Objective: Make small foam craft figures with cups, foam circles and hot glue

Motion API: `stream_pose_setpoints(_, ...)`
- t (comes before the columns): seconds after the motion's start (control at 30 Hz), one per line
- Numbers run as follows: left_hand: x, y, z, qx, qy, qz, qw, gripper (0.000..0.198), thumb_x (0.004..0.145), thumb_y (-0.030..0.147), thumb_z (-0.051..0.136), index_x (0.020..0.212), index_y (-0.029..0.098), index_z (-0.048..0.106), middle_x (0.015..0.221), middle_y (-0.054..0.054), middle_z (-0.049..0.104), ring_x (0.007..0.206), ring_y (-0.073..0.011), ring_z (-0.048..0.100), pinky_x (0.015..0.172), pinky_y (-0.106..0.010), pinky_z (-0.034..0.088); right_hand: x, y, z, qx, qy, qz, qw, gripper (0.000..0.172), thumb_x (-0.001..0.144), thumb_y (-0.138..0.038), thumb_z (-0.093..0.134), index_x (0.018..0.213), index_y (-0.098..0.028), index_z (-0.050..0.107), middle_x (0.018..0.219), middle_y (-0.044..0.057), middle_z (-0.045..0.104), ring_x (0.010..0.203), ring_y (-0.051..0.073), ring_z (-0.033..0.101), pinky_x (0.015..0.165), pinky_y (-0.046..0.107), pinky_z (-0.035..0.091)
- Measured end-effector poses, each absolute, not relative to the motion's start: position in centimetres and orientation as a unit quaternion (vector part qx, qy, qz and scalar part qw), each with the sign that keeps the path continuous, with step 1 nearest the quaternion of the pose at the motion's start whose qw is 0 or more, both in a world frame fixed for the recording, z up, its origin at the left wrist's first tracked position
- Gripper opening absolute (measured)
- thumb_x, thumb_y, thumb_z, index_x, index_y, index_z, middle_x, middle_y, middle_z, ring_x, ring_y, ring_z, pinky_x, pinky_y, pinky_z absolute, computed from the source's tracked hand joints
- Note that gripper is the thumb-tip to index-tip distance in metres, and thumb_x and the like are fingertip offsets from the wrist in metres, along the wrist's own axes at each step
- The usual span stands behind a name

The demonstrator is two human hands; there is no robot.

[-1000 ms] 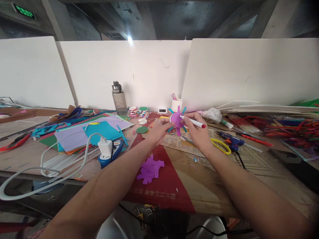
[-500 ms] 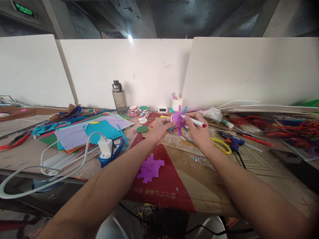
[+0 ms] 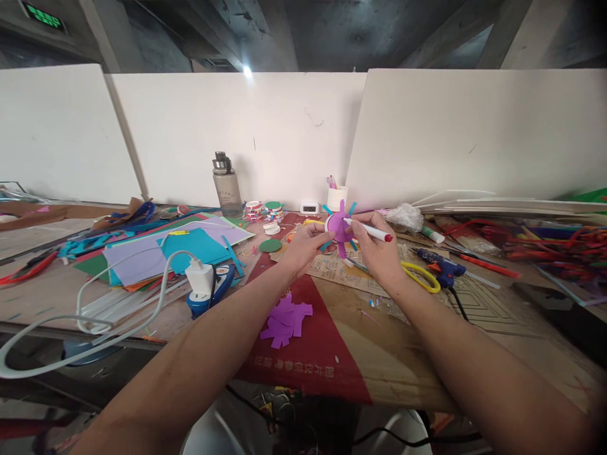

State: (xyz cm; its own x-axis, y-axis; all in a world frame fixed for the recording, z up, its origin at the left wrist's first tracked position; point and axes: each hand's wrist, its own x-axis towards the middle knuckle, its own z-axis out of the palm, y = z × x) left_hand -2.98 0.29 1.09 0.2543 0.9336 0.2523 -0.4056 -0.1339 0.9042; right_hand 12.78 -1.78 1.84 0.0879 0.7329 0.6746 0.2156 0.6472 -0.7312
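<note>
At the back of the table, a white ribbed pen cup [image 3: 337, 200] stands upright with several pinkish pens [image 3: 332, 182] poking above its rim. Farther left, a translucent grey water bottle [image 3: 227, 191] stands with its black-and-silver lid on; how much liquid it contains is hard to tell. Between them, near the wall, sits a small white digital clock [image 3: 310, 208]. The purple paper disc [image 3: 336, 225], with purple and teal strips radiating from its edge, is held up above the table, in front of the pen cup. The left hand [image 3: 307, 245] grips its left edge, thumb on the face and fingers curled mostly out of sight behind. The right hand [image 3: 377, 248] is closed in a writing grip around a white marker [image 3: 378, 233], its red end pointing right and its tip at the disc's face. Both forearms reach forward and converge. Below, between them, a loose pile of purple paper strips [image 3: 286, 322] lies on a red printed area.
</note>
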Motion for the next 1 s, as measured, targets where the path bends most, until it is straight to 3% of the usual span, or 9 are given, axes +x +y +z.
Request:
stream_pose_setpoints(0.53, -2.7, -0.1, 1.6, 0.5, 0.257, 0.559, 0.61, 0.032, 0.056, 0.035, 0.087, 0.068, 0.014, 0.065, 0.07, 0.0, 0.063, 0.071, -0.0104, 0.057, 0.072, -0.028, 0.049, 12.8, -1.7, 1.7, -0.37, -0.648, 0.19, 0.638, 0.018, 0.088, -0.041, 0.058, 0.089, -0.023, 0.061, 0.086, 0.003, 0.066, 0.081, 0.019, 0.062, 0.077, 0.036, 0.05)
stream_pose_setpoints(0.73, -2.7, -0.2, 1.7, 0.466, 0.247, 0.575, 0.625, 0.032, 0.057, 0.027, 0.087, 0.064, 0.014, 0.059, 0.051, 0.007, 0.048, 0.056, -0.0071, 0.052, 0.073, -0.029, 0.052, 12.6, -1.9, 1.8, -0.372, -0.649, 0.17, 0.642, 0.018, 0.087, -0.04, 0.06, 0.086, -0.023, 0.061, 0.084, 0.003, 0.067, 0.08, 0.019, 0.063, 0.079, 0.036, 0.05)
stream_pose_setpoints(1.0, -2.6, 0.4, 1.2, 0.369, 0.212, 0.597, 0.68, 0.026, 0.068, 0.01, 0.078, 0.076, 0.016, 0.053, 0.079, -0.004, 0.072, 0.076, -0.0151, 0.07, 0.085, -0.036, 0.055, 12.8, -0.8, 1.6, -0.363, -0.502, 0.269, 0.738, 0.031, 0.083, -0.05, 0.061, 0.102, -0.026, 0.062, 0.089, 0.001, 0.067, 0.083, 0.016, 0.064, 0.073, 0.031, 0.051)
